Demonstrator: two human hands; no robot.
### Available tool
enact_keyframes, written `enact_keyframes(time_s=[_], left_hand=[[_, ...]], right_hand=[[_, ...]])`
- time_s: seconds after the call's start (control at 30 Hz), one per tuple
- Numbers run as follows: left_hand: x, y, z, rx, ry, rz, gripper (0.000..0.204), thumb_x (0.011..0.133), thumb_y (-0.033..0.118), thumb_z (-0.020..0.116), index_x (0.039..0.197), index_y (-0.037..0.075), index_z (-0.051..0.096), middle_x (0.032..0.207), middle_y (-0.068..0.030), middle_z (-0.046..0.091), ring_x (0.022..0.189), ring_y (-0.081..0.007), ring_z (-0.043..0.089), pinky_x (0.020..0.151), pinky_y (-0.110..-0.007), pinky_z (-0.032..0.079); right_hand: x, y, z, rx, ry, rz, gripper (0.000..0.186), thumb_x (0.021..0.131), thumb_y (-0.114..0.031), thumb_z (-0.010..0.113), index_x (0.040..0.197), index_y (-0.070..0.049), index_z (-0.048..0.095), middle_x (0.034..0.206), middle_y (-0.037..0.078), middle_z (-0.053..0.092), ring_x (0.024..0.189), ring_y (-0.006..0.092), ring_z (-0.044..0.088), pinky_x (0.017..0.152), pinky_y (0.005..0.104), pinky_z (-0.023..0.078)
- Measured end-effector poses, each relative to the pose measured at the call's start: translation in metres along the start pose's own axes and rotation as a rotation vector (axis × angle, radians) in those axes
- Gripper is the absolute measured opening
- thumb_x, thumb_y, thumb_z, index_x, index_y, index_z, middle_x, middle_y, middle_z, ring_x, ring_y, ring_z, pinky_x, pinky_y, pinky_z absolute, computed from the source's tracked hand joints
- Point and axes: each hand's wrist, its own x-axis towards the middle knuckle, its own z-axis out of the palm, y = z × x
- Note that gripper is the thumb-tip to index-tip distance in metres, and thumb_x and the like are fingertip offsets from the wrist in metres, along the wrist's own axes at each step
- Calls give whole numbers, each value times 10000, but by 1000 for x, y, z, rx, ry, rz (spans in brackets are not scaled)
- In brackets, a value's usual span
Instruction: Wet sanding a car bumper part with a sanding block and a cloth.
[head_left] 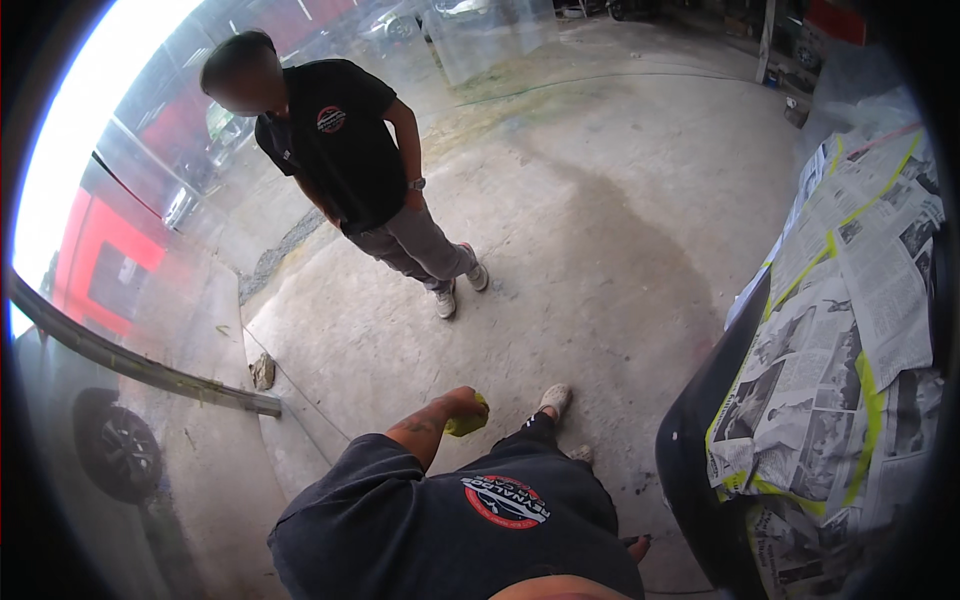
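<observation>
My left hand (462,402) is closed around a small yellow-green thing (469,418), held low in front of my body. Its colour resembles the tape on the nearby newspaper, but its kind does not show clearly. Mostly behind my dark shirt (430,530), my right hand (637,546) shows only a few fingers at my right side. Whether those fingers hold anything cannot be made out. To my right is a dark, curved panel (690,440), covered in part by newspaper sheets (800,400) that are fixed with yellow-green tape (866,420).
Another person (345,150) in a dark shirt and grey trousers stands ahead to the left on the concrete floor (610,300). Clear plastic sheeting (220,240) hangs at the left, above a rail (150,368). A wheel (125,455) shows behind it. A stone-like lump (262,372) lies nearby.
</observation>
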Motion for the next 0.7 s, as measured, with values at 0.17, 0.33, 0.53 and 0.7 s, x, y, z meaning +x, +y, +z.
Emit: enact_keyframes(time_s=[0.17,0.33,0.53,0.7], left_hand=[[13,-16,8,5,-17,-19,574,691,482,731,1058,43,684,1013,-152,703,913,-287,685,818,-412,540],[9,-17,15,82,24,10,568,719,474,717,1096,52,667,1080,-168,680,993,-304,660,849,-416,531],[-11,-27,15,-19,155,-97,614,674,483,724,1086,32,664,1106,-189,666,1025,-320,647,875,-414,522],[-29,-6,5,-87,166,-156,629,647,477,734,1066,11,672,1072,-193,675,985,-314,660,853,-405,529]], right_hand=[[68,65,-4,-176,-161,-70,465,893,-342,472,1138,48,532,1096,241,566,1006,392,547,852,446,447],[199,218,-41,-593,-262,-395,492,924,-334,412,1219,49,502,1157,244,566,1023,394,546,854,450,458],[221,244,-39,-1062,-162,-456,445,963,-278,393,1213,70,512,1108,264,584,981,390,565,857,442,455],[225,228,-58,-1131,-149,-502,449,978,-289,390,1230,63,510,1118,254,577,974,379,568,856,448,453]])
